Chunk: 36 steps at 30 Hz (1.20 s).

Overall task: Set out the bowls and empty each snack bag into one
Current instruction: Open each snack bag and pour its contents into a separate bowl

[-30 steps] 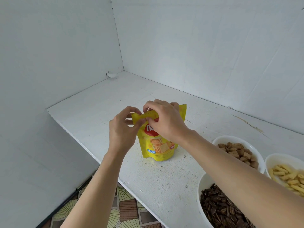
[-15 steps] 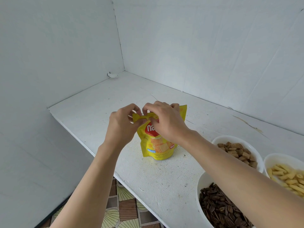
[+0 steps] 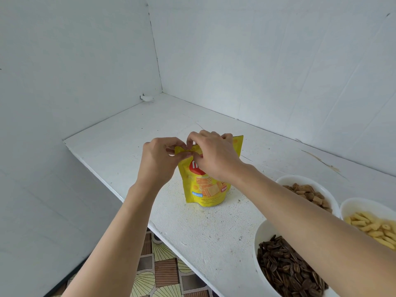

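- The yellow bag (image 3: 205, 187) stood upright on the white shelf (image 3: 120, 142), near the front edge and left of three bowls; its contents were hidden
- The near bowl (image 3: 260, 239), white, held dark striped seeds (image 3: 287, 273)
- The far bowl (image 3: 300, 179) held brown square pieces (image 3: 308, 194)
- The right bowl (image 3: 360, 202) held pale yellow puffs (image 3: 372, 226), tube-shaped
- The bowls sat close together, apart from the bag
- The left hand (image 3: 159, 161) pinched the bag's top left corner between thumb and curled fingers
- The right hand (image 3: 214, 155) gripped the top edge just beside it, fingers curled over the rim; its forearm crossed above the bowls
- A patterned floor (image 3: 162, 271) showed below the shelf
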Available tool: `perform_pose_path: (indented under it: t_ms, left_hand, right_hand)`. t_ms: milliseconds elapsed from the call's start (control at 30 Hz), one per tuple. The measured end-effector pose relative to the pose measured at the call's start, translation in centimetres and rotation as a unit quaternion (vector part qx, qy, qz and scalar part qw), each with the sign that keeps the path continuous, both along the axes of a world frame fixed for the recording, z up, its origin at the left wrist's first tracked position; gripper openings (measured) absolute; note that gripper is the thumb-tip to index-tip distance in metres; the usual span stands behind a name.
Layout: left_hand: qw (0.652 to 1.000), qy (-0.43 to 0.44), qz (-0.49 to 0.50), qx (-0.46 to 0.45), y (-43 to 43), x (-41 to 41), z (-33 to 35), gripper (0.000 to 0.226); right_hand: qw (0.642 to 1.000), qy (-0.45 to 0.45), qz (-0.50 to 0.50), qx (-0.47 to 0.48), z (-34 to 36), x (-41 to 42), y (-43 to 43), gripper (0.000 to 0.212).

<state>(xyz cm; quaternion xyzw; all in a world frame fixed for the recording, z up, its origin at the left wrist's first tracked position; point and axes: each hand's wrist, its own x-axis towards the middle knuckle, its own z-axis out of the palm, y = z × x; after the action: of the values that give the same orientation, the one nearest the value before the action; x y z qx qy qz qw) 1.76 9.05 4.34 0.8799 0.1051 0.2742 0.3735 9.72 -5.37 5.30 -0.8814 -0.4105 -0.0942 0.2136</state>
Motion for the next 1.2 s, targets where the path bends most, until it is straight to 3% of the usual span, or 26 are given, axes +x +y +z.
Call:
perform_pose_path:
  t_ms: [200, 500, 633, 800, 1067, 1200]
  left_hand:
    - [0.999, 0.017, 0.030, -0.004, 0.8, -0.4, 0.0, 0.008]
    - [0.994, 0.085, -0.021, 0.061, 0.5, 0.0, 0.8, 0.005]
    - [0.986, 0.126, -0.074, 0.083, -0.9, 1.0, 1.6, 0.026]
    - [0.978, 0.175, -0.083, 0.077, -1.9, 2.2, 2.7, 0.030]
    - [0.983, 0.174, -0.028, 0.043, -1.7, 3.3, 2.6, 0.026]
    - [0.988, 0.152, 0.034, 0.000, -0.2, 3.4, 2.5, 0.029]
  right_hand:
    - [0.996, -0.057, -0.004, -0.072, 0.4, 1.3, -1.3, 0.029]
    - [0.997, 0.034, -0.041, 0.050, -0.8, 2.4, -3.9, 0.024]
    - [0.995, 0.044, -0.029, 0.084, -0.8, 1.8, -4.0, 0.017]
    - [0.992, 0.052, -0.031, 0.107, -1.1, 1.6, -4.3, 0.019]
    - [0.992, 0.063, -0.002, 0.107, -1.6, 1.3, -5.8, 0.005]
    - [0.989, 0.111, 0.039, 0.095, -1.5, 1.2, -7.3, 0.016]
